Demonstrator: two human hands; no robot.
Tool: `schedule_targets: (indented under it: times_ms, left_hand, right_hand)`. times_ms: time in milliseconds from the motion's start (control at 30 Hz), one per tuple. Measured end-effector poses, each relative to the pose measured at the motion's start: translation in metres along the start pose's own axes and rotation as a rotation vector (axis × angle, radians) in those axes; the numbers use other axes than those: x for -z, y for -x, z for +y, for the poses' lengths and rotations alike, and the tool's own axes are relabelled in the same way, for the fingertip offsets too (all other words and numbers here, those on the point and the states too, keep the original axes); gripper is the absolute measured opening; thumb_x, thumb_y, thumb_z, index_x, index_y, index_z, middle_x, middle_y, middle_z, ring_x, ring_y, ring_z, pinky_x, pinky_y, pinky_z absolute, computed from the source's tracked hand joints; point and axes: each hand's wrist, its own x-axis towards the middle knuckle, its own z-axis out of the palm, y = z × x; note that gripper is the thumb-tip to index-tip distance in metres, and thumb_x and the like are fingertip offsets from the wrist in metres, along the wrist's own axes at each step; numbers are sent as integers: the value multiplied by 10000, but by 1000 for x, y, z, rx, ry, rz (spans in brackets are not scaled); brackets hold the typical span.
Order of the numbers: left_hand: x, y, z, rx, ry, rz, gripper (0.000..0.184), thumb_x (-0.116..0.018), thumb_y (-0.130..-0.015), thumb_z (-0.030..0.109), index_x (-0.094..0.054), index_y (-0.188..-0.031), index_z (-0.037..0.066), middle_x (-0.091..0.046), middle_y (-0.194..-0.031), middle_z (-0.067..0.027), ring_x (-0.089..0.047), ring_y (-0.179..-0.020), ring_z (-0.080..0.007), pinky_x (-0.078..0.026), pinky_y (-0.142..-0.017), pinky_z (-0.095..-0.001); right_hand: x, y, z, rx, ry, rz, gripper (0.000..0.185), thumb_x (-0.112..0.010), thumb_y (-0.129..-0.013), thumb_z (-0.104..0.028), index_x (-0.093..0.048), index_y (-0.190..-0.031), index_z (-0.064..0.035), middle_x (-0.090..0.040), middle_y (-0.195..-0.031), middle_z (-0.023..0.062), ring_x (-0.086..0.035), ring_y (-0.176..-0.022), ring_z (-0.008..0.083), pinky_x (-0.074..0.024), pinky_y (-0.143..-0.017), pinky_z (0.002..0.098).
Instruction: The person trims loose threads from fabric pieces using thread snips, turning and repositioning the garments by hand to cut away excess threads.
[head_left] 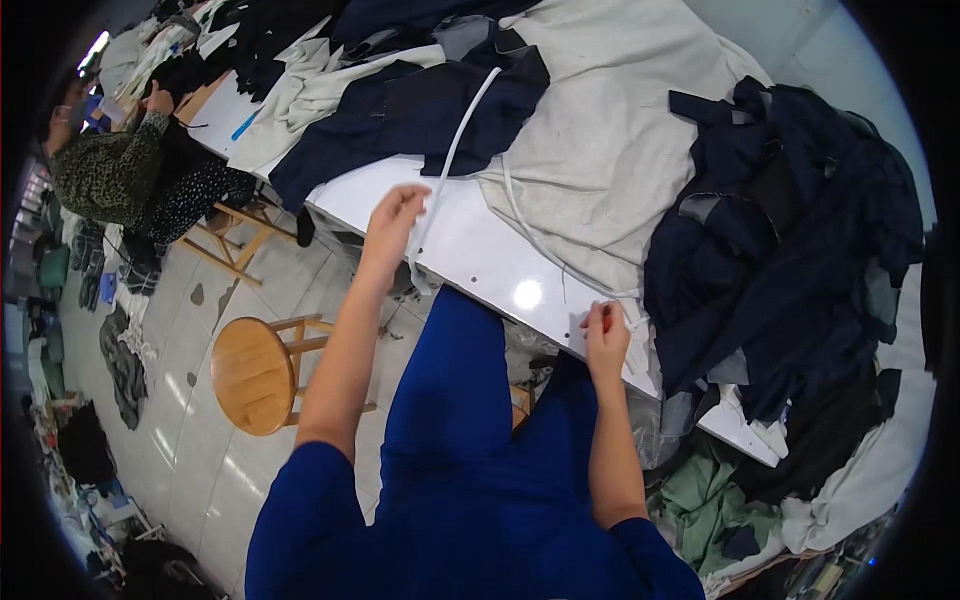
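My left hand (397, 218) is raised over the table's near edge, its fingers curled together at a narrow white strip (460, 130). That strip runs up across dark navy cloth pieces (400, 110) and hangs down past the table edge below my hand. My right hand (604, 338) is closed at the table edge further right. A bit of red (607, 322) shows between its fingers, too small to name. Near it, a thin pale strip (525, 225) lies along the border of a large cream cloth (610, 120).
A heap of navy cloth (780, 230) covers the right of the white table (370, 190). A round wooden stool (250, 375) stands at my left. Beyond, a person (110, 170) sits working. Green cloth (705, 505) is piled below the table's right end.
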Motion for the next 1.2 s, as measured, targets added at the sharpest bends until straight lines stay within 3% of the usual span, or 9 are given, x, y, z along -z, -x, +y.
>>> schedule_targets:
  times_ms: [233,433,700,833,900,967,1033,1133,1200]
  left_hand:
    - [-10,-134,-50,-241,-982,312,515,-634,-778,360,-502,-1238,170,-379,-1375,-201,-352,-1264,-362,-324,-987,-466]
    - [-114,-78,-64,-397,-1104,-122,620,-588,-717,607,-535,-1186,205,-347,-1367,-234,-245,-1240,-544,-232,-933,-641]
    - [-163,19,-50,-284,-789,-469,781,-508,-751,689,-514,-1251,89,-312,-1398,-249,-201,-1274,-546,-175,-968,-637]
    - [-101,11,5,42,-331,-959,623,-427,-912,512,-424,-1329,49,-454,-1330,-185,-399,-1264,-306,-313,-1029,-329]
    - [-61,-18,9,-298,-75,-1022,623,-497,-914,408,-347,-1361,1,-345,-1412,-174,-385,-1273,-246,-284,-1057,-347]
    - [-9,-46,75,-471,-423,-701,565,-439,-935,384,-366,-1346,2,-364,-1394,-170,-430,-1237,-240,-343,-1026,-362]
    - [42,-108,96,-123,673,-154,511,-360,-958,408,-378,-1327,56,-466,-1303,-157,-446,-1208,-289,-361,-1011,-412]
    - [113,-169,87,-150,578,550,449,-426,-930,335,-423,-1301,83,-529,-1216,-121,-493,-1142,-232,-390,-938,-344]
    - [114,-181,56,-80,173,349,460,-447,-916,360,-451,-1301,109,-555,-1183,-86,-516,-1087,-184,-368,-916,-301]
  right_hand:
    - [4,7,15,-100,-374,47,197,-485,-940,-162,-470,-791,-35,-514,-610,30,-442,-525,69,-366,-509,209]
    - [3,9,18,-151,-563,143,183,-447,-960,-201,-462,-847,-58,-561,-693,37,-472,-567,59,-359,-518,182]
    - [0,3,12,-109,-469,8,145,-499,-920,-134,-398,-870,-43,-579,-1092,165,-536,-705,102,-474,-663,231]
    - [-1,9,9,-43,-157,-3,212,-658,-817,-138,-575,-969,-16,-574,-747,17,-504,-627,97,-417,-545,250]
    - [-5,11,3,72,156,-33,286,-706,-767,-162,-570,-977,-24,-547,-705,41,-508,-597,142,-421,-537,283]
    - [-5,7,-11,157,239,-55,294,-725,-728,-164,-557,-928,-30,-552,-717,84,-528,-591,223,-426,-541,323]
    - [-11,6,-4,340,323,3,251,-709,-723,-135,-529,-867,-37,-563,-743,105,-545,-612,282,-427,-551,363]
    - [-13,8,1,255,314,39,231,-691,-725,-108,-501,-834,-37,-565,-762,121,-548,-639,316,-423,-561,384]
    - [-13,7,5,307,358,54,225,-681,-724,-95,-497,-837,-32,-566,-791,126,-548,-648,317,-425,-561,380]
